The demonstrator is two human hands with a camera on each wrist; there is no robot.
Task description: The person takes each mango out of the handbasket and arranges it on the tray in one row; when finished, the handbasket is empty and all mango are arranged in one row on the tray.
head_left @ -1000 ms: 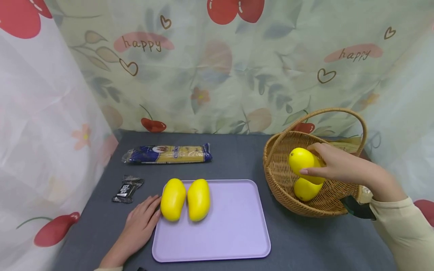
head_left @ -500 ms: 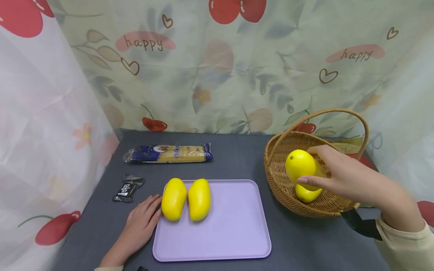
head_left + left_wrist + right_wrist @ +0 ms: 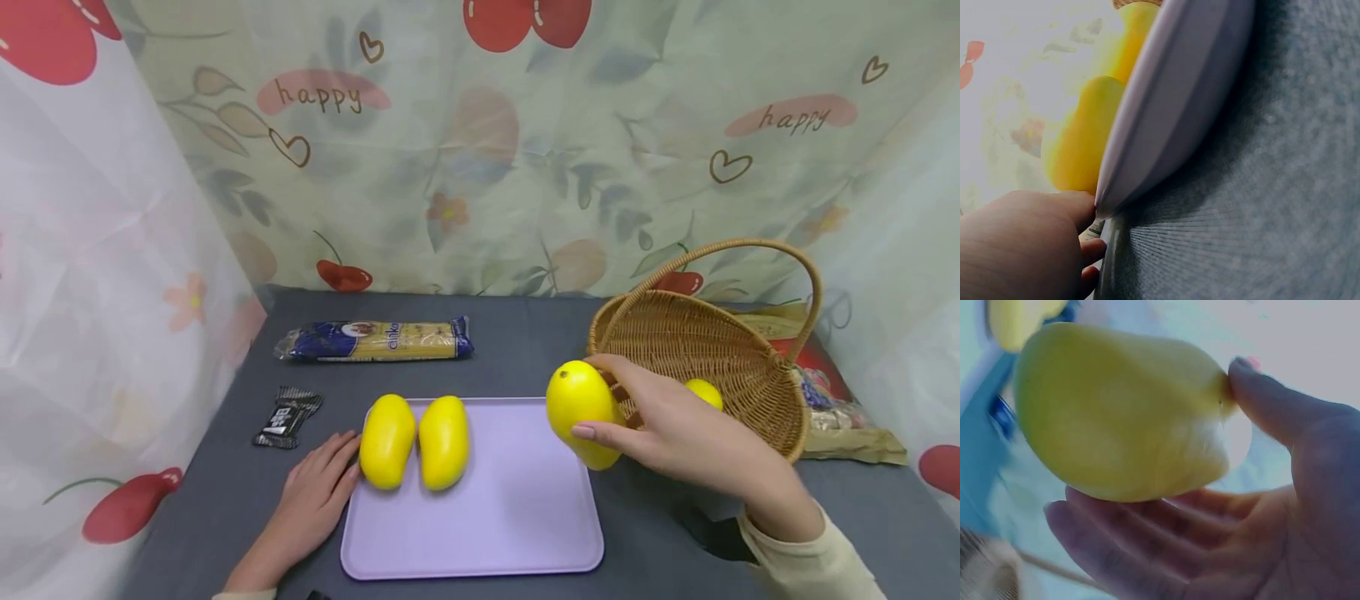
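In the head view my right hand (image 3: 678, 429) holds a yellow mango (image 3: 581, 407) between thumb and fingers, raised over the right edge of the lilac tray (image 3: 517, 508). The right wrist view has the thumb at one end of this mango (image 3: 1122, 415) and the fingers under it. Two more mangoes, a left one (image 3: 386, 442) and a right one (image 3: 444, 443), lie side by side on the tray's left part. With fingers extended, my left hand (image 3: 318, 483) touches the tray's left edge; the thumb meets the rim in the left wrist view. Another mango (image 3: 705, 393) shows inside the wicker basket (image 3: 697, 325), partly hidden behind my right hand.
A tall arched handle rises over the basket. Behind and right of it lies a brown and red bag (image 3: 855, 446). At the back left is a pack of spaghetti (image 3: 375, 341), with a black wrapped snack (image 3: 287, 417) nearer. Printed curtains enclose the table (image 3: 525, 358).
My right hand has carried the mango out of the basket and leftward to the tray's right edge. The left hand and the two mangoes on the tray stay where they were.
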